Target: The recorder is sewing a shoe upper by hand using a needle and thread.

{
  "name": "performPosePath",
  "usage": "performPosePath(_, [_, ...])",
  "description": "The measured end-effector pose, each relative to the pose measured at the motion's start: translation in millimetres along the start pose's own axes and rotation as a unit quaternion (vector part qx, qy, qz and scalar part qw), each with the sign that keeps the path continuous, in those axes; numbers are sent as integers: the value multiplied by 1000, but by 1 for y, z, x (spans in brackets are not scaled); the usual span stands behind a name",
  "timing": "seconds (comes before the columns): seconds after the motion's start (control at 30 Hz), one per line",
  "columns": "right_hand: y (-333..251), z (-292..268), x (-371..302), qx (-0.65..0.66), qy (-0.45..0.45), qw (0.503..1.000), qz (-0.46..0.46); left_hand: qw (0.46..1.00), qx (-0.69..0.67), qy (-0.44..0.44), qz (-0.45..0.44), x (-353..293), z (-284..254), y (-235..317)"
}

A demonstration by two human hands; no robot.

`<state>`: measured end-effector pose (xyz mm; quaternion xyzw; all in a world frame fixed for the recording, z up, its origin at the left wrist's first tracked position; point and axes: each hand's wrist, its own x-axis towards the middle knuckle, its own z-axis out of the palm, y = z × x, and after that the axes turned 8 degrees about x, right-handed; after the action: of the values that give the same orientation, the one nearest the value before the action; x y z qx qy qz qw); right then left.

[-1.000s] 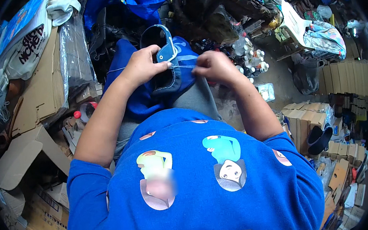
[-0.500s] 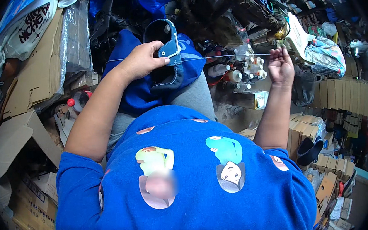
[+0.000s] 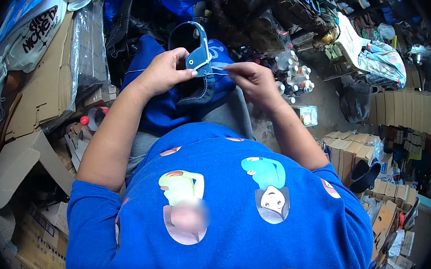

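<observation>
A dark blue shoe [image 3: 198,57] with pale edging, white stitching and a round eyelet on its strap rests over my lap on blue cloth [image 3: 149,107]. My left hand [image 3: 165,73] grips the shoe by the strap side, thumb on the near face and the other fingers partly hidden inside. Close to the shoe's right side is my right hand [image 3: 256,81], its fingers pinched on a thin white thread [image 3: 219,74] that runs to the stitched edge. Whether a needle is also between those fingers cannot be made out.
Several small bottles [image 3: 300,78] stand to the right, near a clear container [image 3: 306,116]. Cardboard sheets [image 3: 49,82] and an open carton [image 3: 11,168] lie at the left. Stacked brown pieces [image 3: 347,148] and a white chair [image 3: 345,36] draped with cloth are farther right.
My right hand has come left from far out at the side to beside the shoe, and its fingers have closed. The long taut thread is now short. My left hand has stayed put.
</observation>
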<state>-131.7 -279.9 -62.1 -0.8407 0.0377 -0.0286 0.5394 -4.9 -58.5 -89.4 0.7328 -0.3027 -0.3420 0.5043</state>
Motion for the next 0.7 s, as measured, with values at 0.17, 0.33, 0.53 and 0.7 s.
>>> performPosePath(0.17, [0,11,7,-81,-36,996,12,1000,21,15,1,-1,1,-2])
performPosePath(0.33, [-3,10,9,-87,-39,995,17,1000,12,14,12,-9,0,11])
performPosePath(0.53, [-6,6,10,-87,-48,995,30,993,23,28,111,-10,-2,-1])
performPosePath(0.7, [-10,9,11,-110,-52,992,29,991,70,26,108,-10,-3,1])
